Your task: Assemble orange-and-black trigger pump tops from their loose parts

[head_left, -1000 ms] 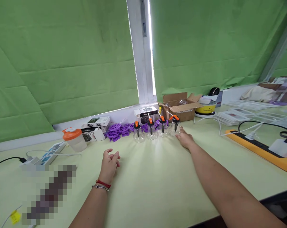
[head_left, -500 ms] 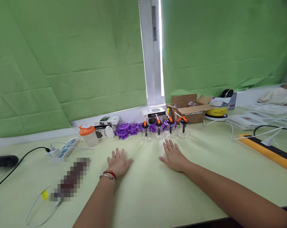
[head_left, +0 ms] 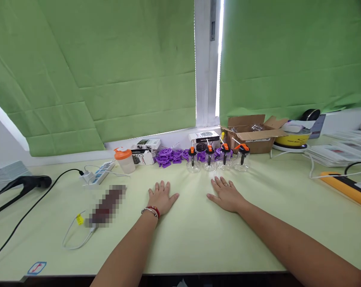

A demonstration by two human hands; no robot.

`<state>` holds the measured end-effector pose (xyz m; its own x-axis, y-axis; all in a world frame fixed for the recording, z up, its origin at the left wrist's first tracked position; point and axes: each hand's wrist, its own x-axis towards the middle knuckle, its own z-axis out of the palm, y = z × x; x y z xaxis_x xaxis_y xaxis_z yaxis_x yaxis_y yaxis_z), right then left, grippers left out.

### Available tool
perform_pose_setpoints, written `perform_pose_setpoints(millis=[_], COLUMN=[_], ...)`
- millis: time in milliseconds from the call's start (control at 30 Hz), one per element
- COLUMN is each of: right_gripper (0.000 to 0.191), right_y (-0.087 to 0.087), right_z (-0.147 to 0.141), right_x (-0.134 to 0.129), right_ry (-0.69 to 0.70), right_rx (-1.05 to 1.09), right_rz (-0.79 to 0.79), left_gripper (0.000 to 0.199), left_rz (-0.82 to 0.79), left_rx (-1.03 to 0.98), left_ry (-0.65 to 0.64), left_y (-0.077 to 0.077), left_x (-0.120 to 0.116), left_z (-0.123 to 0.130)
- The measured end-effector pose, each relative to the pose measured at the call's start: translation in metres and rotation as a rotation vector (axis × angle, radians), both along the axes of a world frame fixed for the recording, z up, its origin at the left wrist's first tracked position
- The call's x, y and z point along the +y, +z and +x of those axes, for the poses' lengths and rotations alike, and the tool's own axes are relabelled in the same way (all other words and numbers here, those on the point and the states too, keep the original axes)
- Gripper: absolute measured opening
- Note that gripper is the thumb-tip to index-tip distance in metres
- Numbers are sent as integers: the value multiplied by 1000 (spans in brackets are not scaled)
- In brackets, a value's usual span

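My left hand [head_left: 162, 197] lies flat on the pale green table, fingers spread, with nothing in it. A red bracelet and a metal one circle that wrist. To its right rests my right hand [head_left: 226, 195], also palm down with fingers apart and holding nothing; a ring shows on one finger. Just beyond the right hand stand several small clear jars [head_left: 210, 164] in a row, with black-and-orange lids and white straw-like sticks on top. Neither hand touches them. Behind the jars, purple plastic pieces [head_left: 165, 156] lie in a pile.
An orange-lidded shaker bottle [head_left: 125, 162] and white printed boxes [head_left: 143, 156] stand at the back left. A power strip [head_left: 103, 172] and a blurred-out object [head_left: 108, 206] lie left. Back right are an open cardboard box [head_left: 255, 144], a yellow container [head_left: 294, 139] and an orange-edged strip [head_left: 344, 188].
The view has swung left, so the table's things appear farther right and more of its left end shows. Both hands still lie flat on the table.
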<state>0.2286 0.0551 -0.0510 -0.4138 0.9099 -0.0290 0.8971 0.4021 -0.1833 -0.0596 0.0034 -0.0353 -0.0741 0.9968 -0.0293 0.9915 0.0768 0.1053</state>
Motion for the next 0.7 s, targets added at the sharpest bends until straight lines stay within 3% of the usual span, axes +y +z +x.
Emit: perform_pose_setpoints(millis=[700], right_gripper=[88], right_y=[2], right_z=[1], right_x=[0], right_ry=[13], right_rx=[6], right_rz=[0], left_gripper=[84], left_rz=[37], left_rx=[16], left_ry=[1], left_y=[-5], left_x=[4], left_z=[-2])
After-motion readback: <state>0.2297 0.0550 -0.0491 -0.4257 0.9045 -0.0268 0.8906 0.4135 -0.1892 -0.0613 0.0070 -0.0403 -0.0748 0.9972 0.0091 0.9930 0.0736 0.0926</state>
